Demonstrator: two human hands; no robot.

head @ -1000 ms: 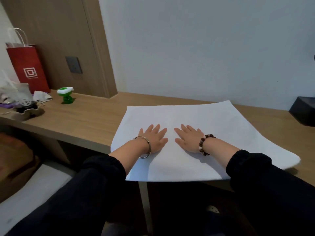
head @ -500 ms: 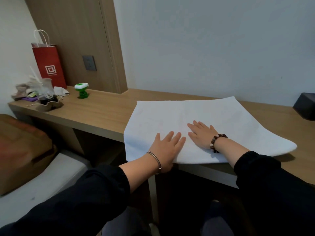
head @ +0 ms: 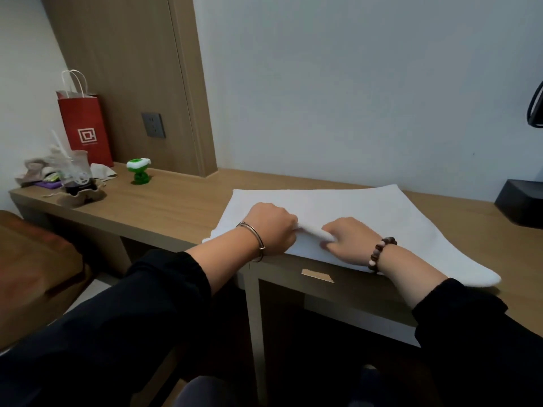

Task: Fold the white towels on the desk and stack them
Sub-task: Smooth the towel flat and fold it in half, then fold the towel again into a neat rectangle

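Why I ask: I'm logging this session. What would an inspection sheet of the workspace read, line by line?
Surface: wooden desk, bare wood showing left of the towel.
Job's things: one white towel spread on the desk, its near edge at the desk's front; a fold is raised between the hands.
Clutter: red paper bag, green toy, plastic cup with a straw in a cardboard tray, black box at far right.
Grippers: left hand and right hand both pinch the towel's raised fold.
Cables: none certain; a dark loop at the right edge, cannot tell what it is.
Surroundings: pale wall; wood panel with a wall socket.
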